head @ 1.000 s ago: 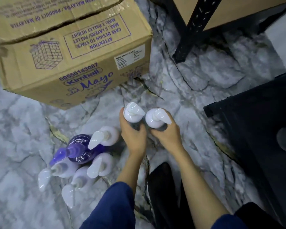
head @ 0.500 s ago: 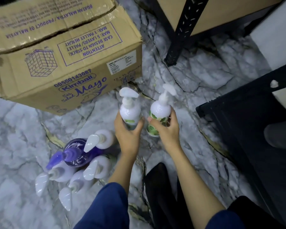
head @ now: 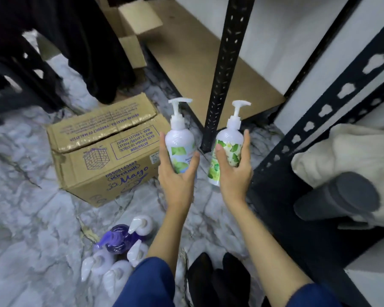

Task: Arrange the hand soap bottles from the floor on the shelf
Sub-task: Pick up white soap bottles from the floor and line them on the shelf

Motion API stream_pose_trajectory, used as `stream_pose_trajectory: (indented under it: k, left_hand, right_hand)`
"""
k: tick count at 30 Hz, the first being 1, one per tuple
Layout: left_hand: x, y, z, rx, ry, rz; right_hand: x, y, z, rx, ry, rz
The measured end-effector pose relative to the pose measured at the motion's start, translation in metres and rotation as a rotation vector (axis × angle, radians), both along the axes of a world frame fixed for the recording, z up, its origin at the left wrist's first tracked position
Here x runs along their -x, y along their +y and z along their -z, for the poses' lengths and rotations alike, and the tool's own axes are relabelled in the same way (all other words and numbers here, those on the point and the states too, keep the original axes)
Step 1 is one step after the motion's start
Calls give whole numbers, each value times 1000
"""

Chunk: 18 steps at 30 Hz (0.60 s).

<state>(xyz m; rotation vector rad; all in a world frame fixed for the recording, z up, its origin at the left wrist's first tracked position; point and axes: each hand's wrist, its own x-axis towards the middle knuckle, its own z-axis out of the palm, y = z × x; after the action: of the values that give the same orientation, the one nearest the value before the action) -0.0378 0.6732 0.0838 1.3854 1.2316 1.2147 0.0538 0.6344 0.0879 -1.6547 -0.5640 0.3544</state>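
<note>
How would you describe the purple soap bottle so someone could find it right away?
Start at the cardboard box on the marble floor, then look nearer the person's feet. In the bottle cluster there, the purple bottle is the only dark violet one; the others are white.

I take this for a stockroom or shop back room: black slotted-steel shelving uprights (head: 225,72) with a brown board shelf (head: 200,52) at upper centre, a printed corrugated cardboard carton (head: 102,156) on the grey-veined marble floor (head: 27,218), pump bottles (head: 120,247) clustered at lower left.

Glossy plastic soap bottles (head: 179,140), matt cardboard box (head: 102,151), polished marble floor (head: 27,218), perforated metal upright (head: 226,74).
</note>
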Motion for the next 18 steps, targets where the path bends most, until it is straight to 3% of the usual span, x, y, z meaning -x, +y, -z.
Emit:
stream_pose_trajectory:
  k: [9, 18]
  left_hand:
    - [-19, -39, -152, -279, -164, 132]
    - [-32, -103, -282, -430, -239, 237]
  right_hand:
    - [-8, -50, -164, -270, -226, 15]
    - [-18, -126, -299, -432, -412, 133]
